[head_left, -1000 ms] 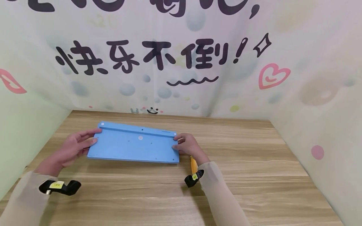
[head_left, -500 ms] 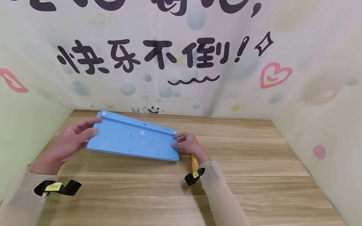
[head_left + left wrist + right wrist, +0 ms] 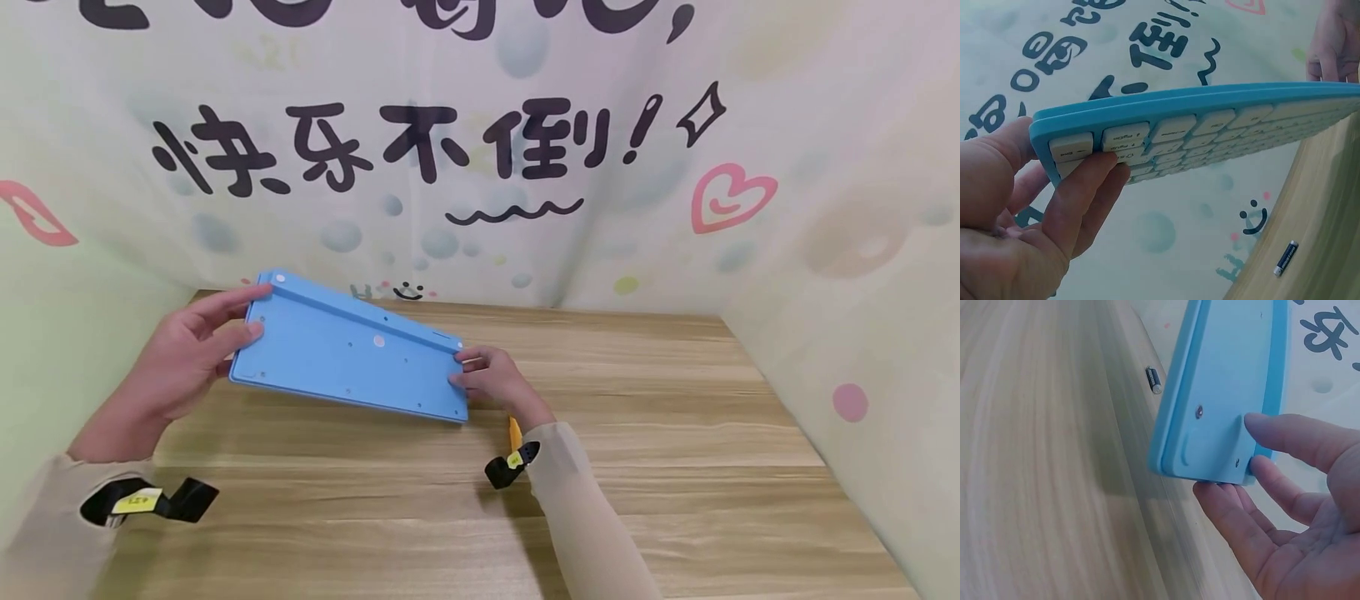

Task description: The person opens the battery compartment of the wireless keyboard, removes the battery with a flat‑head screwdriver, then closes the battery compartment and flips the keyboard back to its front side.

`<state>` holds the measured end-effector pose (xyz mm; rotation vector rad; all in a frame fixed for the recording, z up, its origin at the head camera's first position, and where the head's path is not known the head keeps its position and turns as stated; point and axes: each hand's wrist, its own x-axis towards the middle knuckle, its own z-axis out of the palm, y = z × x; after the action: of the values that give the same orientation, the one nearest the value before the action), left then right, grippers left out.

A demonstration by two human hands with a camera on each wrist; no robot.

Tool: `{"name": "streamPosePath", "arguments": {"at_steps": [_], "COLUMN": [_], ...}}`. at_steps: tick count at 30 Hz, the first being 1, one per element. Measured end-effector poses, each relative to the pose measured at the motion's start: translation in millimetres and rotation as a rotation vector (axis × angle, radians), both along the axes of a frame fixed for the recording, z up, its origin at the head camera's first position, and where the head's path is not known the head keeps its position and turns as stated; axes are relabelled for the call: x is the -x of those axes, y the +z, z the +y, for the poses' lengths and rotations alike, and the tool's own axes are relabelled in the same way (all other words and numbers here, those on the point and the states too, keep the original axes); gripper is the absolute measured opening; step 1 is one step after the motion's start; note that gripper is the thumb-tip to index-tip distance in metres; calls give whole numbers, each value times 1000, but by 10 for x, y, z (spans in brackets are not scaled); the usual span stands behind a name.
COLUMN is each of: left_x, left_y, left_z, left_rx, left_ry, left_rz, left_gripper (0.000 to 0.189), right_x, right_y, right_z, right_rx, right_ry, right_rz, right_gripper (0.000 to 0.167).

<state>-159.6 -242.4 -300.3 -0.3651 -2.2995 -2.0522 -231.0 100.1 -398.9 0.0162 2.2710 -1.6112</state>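
Note:
A blue keyboard point(image 3: 352, 350) is held tilted above the table, its blue back facing the head camera. White keys point(image 3: 1175, 128) line its other side in the left wrist view. My left hand point(image 3: 183, 358) grips the raised left end, thumb on the back and fingertips on the keys. At the lower right end, my right hand point(image 3: 501, 382) pinches the edge; the right wrist view shows its fingertips against the back point(image 3: 1222, 387) and the end face. Beyond the keyboard, a small dark battery point(image 3: 1285, 258) lies on the table, hidden from the head camera.
The wooden table point(image 3: 390, 533) spreads beneath both arms. An orange object point(image 3: 514, 432) lies under my right wrist, mostly hidden. A printed cloth backdrop point(image 3: 480, 242) hangs behind the table, with pale walls at both sides.
My left hand has lifted the keyboard's left end, so it slopes down to the right more steeply. The right hand, still on its end, has shifted only slightly.

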Motion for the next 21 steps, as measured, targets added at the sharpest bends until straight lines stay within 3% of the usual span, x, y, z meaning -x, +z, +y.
{"name": "streamPosePath", "arguments": {"at_steps": [8, 12, 16, 21], "left_x": [-29, -44, -56, -53], "left_y": [129, 215, 311, 434], "left_z": [68, 110, 135, 134], "left_rx": [23, -17, -56, 8], "left_ry": [22, 18, 31, 71], "left_rz": [6, -11, -32, -50], "left_gripper": [45, 45, 44, 46], "right_x": [7, 5, -21, -74], "right_y": [-29, -40, -11, 65], "right_z": [-54, -91, -138, -239], "right_rx": [89, 125, 94, 21], "right_ry": [10, 17, 52, 105], "right_rz": [-11, -5, 28, 109], "right_gripper": [42, 45, 48, 49]}}
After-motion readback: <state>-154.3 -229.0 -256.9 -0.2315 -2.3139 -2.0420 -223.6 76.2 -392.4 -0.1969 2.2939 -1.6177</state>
